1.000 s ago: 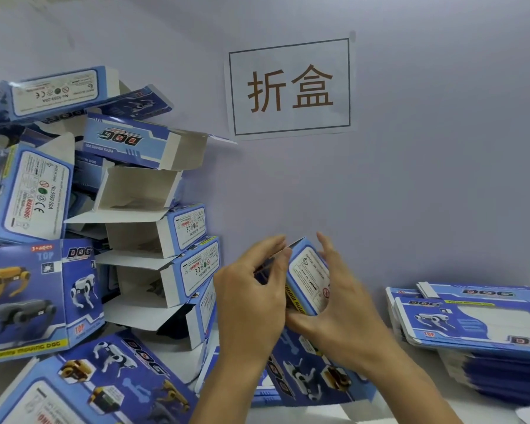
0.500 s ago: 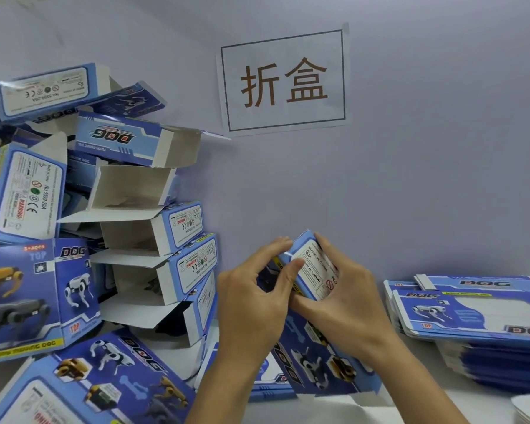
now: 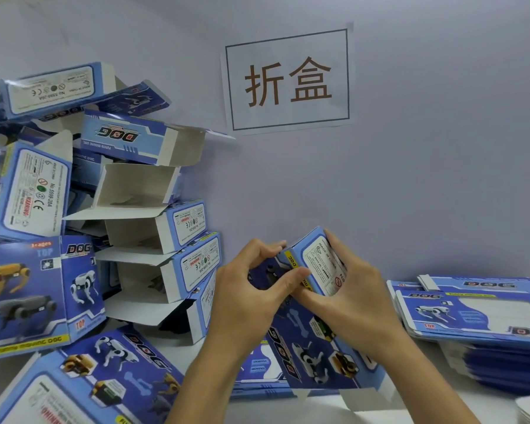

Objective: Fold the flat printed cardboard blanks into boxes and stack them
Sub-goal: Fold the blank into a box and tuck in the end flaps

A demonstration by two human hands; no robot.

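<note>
Both hands on the half-formed box (image 3: 311,325), held upright just above the desk (image 3: 288,408). Left hand (image 3: 245,304) curled round the upper left corner, thumb and forefinger pinching the top edge; right hand (image 3: 349,301) wrapped round the white end panel, thumb under it. Bottom flaps hanging loose and unfolded. Judged step: closing the top end. Best done by keeping the side walls square, tucking the flap along its crease, pressing evenly with both thumbs, avoiding a crushed corner. Left of the box, touching or nearly so, a leaning heap of folded boxes (image 3: 153,252). Right of it, a stack of flat blanks (image 3: 478,316). Above it, a paper sign (image 3: 288,79) on the wall.
</note>
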